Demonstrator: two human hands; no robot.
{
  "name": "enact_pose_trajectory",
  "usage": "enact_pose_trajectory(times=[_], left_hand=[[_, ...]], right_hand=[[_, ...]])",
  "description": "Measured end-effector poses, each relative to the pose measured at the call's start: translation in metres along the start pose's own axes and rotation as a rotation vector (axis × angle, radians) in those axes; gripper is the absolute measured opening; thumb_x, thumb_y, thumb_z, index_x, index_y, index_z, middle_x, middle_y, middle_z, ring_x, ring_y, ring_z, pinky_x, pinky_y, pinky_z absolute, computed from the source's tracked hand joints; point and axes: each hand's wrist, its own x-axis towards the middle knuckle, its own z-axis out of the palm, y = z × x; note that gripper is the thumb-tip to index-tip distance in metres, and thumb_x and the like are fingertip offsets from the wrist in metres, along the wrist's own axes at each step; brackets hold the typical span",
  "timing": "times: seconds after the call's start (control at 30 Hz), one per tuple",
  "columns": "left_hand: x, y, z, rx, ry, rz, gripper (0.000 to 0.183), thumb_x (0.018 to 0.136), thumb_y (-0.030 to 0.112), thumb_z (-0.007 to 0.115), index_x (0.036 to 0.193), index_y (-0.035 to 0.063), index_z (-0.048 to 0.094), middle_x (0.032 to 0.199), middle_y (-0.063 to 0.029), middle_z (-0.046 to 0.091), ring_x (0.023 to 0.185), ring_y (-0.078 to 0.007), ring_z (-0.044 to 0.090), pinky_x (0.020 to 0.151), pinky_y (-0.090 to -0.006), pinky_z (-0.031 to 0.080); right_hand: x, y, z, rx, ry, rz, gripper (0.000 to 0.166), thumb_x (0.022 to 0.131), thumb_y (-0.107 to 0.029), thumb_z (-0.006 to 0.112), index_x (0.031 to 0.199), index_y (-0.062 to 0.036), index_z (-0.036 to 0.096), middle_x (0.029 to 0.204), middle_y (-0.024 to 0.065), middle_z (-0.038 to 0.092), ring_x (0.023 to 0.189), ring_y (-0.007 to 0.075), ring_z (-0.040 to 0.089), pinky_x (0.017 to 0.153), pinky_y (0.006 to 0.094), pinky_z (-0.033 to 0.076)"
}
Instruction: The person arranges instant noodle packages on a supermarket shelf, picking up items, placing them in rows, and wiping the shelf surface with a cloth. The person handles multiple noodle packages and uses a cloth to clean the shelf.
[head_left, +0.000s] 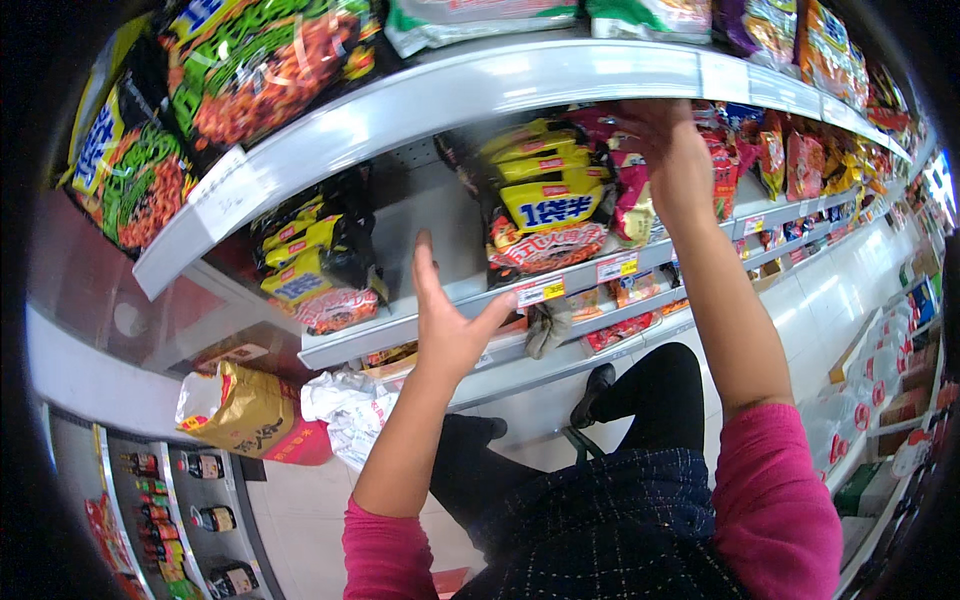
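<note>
My left hand (454, 319) is held over the front edge of a metal shelf (420, 274), thumb and fingers spread, with nothing in it. To its right stands a row of black-and-yellow instant noodle packs (551, 202). Another group of the same noodle packs (319, 262) leans at the shelf's left end. My right hand (671, 142) reaches in under the upper shelf, beside magenta packets (634, 199). Its fingers are blurred and shaded, so I cannot tell whether they grip a packet.
The upper shelf's edge (487, 79) runs just above my right hand, with large noodle packs (262, 67) on it. A grey cloth glove (547, 330) hangs below the price tags. On the floor stand a gold sack (255, 412) and a white plastic bag (352, 412). Bottles (847, 409) line the right side.
</note>
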Motion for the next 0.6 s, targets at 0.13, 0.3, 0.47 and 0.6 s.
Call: enact_pose_trajectory(times=[0.13,0.3,0.47,0.6], left_hand=[[0.032,-0.005,0.042,-0.019,-0.037,-0.061,0.118,0.062,0.032,0.085,0.146,-0.0010,0.009,0.147,-0.0255,0.023,0.135,-0.0320,0.028,0.111,-0.0394,0.024],[0.056,-0.009,0.052,-0.247,-0.090,-0.132,0.114,0.064,0.016,0.084,0.144,-0.0006,0.005,0.125,-0.0179,0.050,0.112,-0.0226,0.053,0.095,-0.0317,0.043],[0.062,-0.021,0.057,-0.386,-0.146,-0.162,0.113,0.066,0.015,0.083,0.145,0.0030,0.003,0.130,-0.0175,0.045,0.116,-0.0234,0.049,0.099,-0.0331,0.040],[0.066,-0.028,0.054,-0.434,-0.205,-0.189,0.110,0.067,0.005,0.080,0.145,0.0055,0.002,0.130,-0.0172,0.044,0.116,-0.0232,0.049,0.099,-0.0345,0.041]], right_hand=[[0.062,0.045,-0.003,-0.962,-0.305,-0.186,0.041,0.098,-0.035,0.040,0.125,-0.0073,0.052,0.124,0.0121,0.057,0.112,0.0241,0.052,0.093,0.0394,0.043],[0.097,0.049,0.036,-1.000,-0.358,-0.186,0.041,0.097,-0.035,0.041,0.125,-0.0075,0.052,0.124,0.0123,0.056,0.112,0.0246,0.052,0.093,0.0395,0.043],[0.108,0.053,0.047,-1.007,-0.372,-0.183,0.041,0.096,-0.035,0.042,0.125,-0.0077,0.052,0.124,0.0126,0.056,0.113,0.0252,0.052,0.093,0.0396,0.043],[0.114,0.058,0.061,-1.001,-0.391,-0.197,0.041,0.095,-0.035,0.043,0.125,-0.0078,0.052,0.124,0.0128,0.056,0.113,0.0256,0.052,0.093,0.0397,0.043]])
